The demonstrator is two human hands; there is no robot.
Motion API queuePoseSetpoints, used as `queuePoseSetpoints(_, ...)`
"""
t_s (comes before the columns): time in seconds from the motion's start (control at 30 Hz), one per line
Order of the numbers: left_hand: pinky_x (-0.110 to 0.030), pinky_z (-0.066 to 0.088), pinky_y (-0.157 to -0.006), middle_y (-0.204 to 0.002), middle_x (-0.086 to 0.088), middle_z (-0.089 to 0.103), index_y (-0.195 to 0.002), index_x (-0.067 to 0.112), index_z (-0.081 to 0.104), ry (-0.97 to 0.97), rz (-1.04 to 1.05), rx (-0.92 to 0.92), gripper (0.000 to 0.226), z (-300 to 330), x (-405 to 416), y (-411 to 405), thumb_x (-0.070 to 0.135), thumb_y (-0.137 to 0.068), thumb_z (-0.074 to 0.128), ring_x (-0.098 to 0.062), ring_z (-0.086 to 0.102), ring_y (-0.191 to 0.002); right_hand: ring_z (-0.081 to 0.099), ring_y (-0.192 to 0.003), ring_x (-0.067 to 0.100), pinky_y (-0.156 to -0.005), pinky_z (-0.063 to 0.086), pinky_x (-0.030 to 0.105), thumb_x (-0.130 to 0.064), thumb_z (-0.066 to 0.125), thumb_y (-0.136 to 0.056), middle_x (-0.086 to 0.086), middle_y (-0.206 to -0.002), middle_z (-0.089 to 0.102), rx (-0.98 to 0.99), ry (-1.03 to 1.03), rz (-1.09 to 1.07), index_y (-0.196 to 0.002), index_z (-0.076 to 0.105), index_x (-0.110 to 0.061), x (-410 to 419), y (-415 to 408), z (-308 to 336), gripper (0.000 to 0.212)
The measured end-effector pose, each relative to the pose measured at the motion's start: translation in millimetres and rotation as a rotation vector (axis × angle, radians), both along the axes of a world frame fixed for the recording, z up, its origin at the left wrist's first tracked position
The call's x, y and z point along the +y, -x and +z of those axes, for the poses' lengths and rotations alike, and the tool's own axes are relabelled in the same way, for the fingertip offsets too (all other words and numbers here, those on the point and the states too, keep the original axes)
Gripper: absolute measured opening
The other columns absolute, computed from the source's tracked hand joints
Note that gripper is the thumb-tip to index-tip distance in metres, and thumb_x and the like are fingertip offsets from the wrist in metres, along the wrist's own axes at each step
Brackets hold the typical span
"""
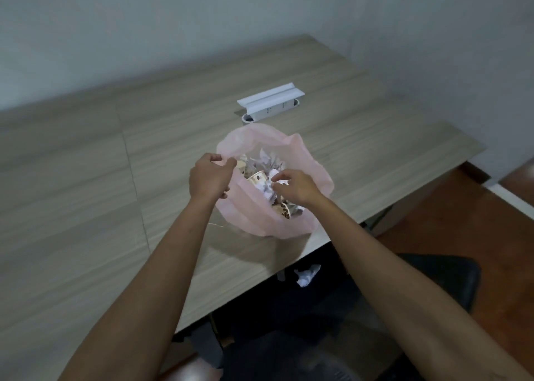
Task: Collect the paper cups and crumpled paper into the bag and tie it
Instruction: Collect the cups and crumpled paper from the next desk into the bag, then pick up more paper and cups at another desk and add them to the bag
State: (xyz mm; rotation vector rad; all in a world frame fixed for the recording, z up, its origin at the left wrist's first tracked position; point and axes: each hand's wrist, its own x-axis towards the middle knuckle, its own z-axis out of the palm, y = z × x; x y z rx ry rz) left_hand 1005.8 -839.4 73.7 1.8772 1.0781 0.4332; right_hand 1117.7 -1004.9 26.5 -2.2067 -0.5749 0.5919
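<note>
A pink plastic bag (pixel 289 219) sits open on the wooden table (pixel 115 178), right of the frame's centre and close to the table's near edge. Inside lie paper cups (pixel 258 177) with a brown bean print, mixed with crumpled paper (pixel 265 161). The left hand (pixel 208 178) is pinched on the bag's rim at its left side. The right hand (pixel 294 188) reaches into the mouth, its fingers curled over a white scrap of paper (pixel 281 180); whether it really grips it is hard to say through the blur. Just beyond the bag, a white socket box (pixel 271 102) stands open in the tabletop. Another crumpled wad (pixel 307 273) lies below the table edge, lower right of centre, beside a dark chair (pixel 433 279).
</note>
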Motion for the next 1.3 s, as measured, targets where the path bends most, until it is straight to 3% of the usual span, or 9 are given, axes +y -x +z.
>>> queuePoseSetpoints(0.23,-0.041,0.061,-0.056,-0.081,0.007,0.064,-0.095,0.03,0.058,-0.088,-0.229,0.015,0.05,-2,1,41,0.07,-0.066,0.066,-0.02,0.069,-0.061,0.063,-0.104,0.017,-0.069,0.038,0.01,-0.028,0.067,-0.085,0.002,-0.118,0.069,-0.078,0.03,-0.279,-0.106,0.072,-0.019,-29,43,19,0.023)
queuePoseSetpoints(0.4,-0.045,0.06,-0.067,-0.081,0.011,0.065,-0.088,0.029,0.063,-0.074,-0.464,0.033,0.055,-28,-22,83,0.079,-0.064,0.061,-0.011,0.066,-0.075,0.063,-0.106,0.023,-0.076,0.038,0.019,-0.03,0.067,-0.083,0.006,-0.114,0.07,-0.195,0.115,-0.495,-0.106,0.071,-0.019,-81,91,28,0.026)
queuePoseSetpoints(0.57,-0.035,0.057,-0.075,-0.098,0.009,0.067,-0.112,0.027,0.067,0.076,-0.833,0.1,0.071,-47,-66,121,0.079,-0.062,0.063,-0.008,0.064,-0.087,0.057,-0.117,0.026,-0.101,0.046,0.035,-0.032,0.067,-0.081,0.009,-0.118,0.067,-0.402,0.247,-0.625,-0.114,0.069,-0.013,-137,149,43,0.038)
queuePoseSetpoints(0.73,-0.003,0.043,-0.071,-0.131,0.005,0.056,-0.137,0.035,0.05,0.282,-1.21,0.19,0.081,-48,-114,160,0.072,-0.067,0.067,-0.004,0.057,-0.113,0.011,-0.148,0.038,-0.116,0.002,0.065,-0.04,0.068,-0.082,0.01,-0.157,0.03,-0.4,0.586,-0.725,-0.133,0.053,-0.021,-170,200,53,0.057)
queuePoseSetpoints(0.9,-0.04,0.027,-0.118,-0.159,0.004,0.024,-0.152,0.047,0.019,0.482,-1.51,0.382,0.111,-46,-144,194,0.085,-0.057,0.064,-0.014,0.023,-0.146,0.003,-0.145,0.052,-0.112,0.016,0.067,-0.041,0.07,-0.083,0.01,-0.163,-0.015,-0.166,0.563,-0.781,-0.155,0.015,-0.021,-193,244,43,0.093)
queuePoseSetpoints(1.03,-0.037,0.032,-0.117,-0.16,0.02,0.007,-0.149,0.056,0.002,0.5,-1.654,0.453,0.112,-38,-173,221,0.046,-0.072,0.083,-0.009,0.025,-0.145,0.039,-0.135,0.038,-0.097,0.043,0.04,-0.022,0.071,-0.084,-0.001,-0.162,-0.024,-0.147,0.29,-0.826,-0.158,0.005,-0.018,-206,260,34,0.098)
queuePoseSetpoints(1.17,-0.034,0.054,-0.088,-0.148,-0.006,0.04,-0.153,0.045,0.006,0.454,-1.57,0.4,0.107,-34,-193,232,-0.014,-0.083,0.06,-0.022,0.064,-0.102,0.032,-0.143,0.03,-0.111,0.038,0.04,-0.009,0.07,-0.084,0.001,-0.162,-0.025,-0.116,0.185,-0.834,-0.158,0.004,-0.013,-214,262,40,0.099)
queuePoseSetpoints(1.23,-0.028,0.054,-0.075,-0.134,-0.02,0.054,-0.153,0.045,0.012,0.461,-1.524,0.385,0.105,-31,-204,239,-0.019,-0.081,0.053,-0.023,0.066,-0.083,0.026,-0.146,0.028,-0.113,0.037,0.043,-0.005,0.069,-0.085,0.002,-0.162,-0.023,-0.112,0.141,-0.83,-0.157,0.005,-0.011,-222,265,39,0.097)
queuePoseSetpoints(1.3,-0.026,0.055,-0.077,-0.121,-0.014,0.06,-0.151,0.048,0.016,0.467,-1.501,0.375,0.104,-31,-217,246,-0.018,-0.079,0.052,-0.033,0.066,-0.094,0.024,-0.147,0.028,-0.113,0.037,0.042,-0.001,0.068,-0.084,0.002,-0.163,-0.021,-0.111,0.113,-0.84,-0.157,0.007,-0.01,-233,269,39,0.096)
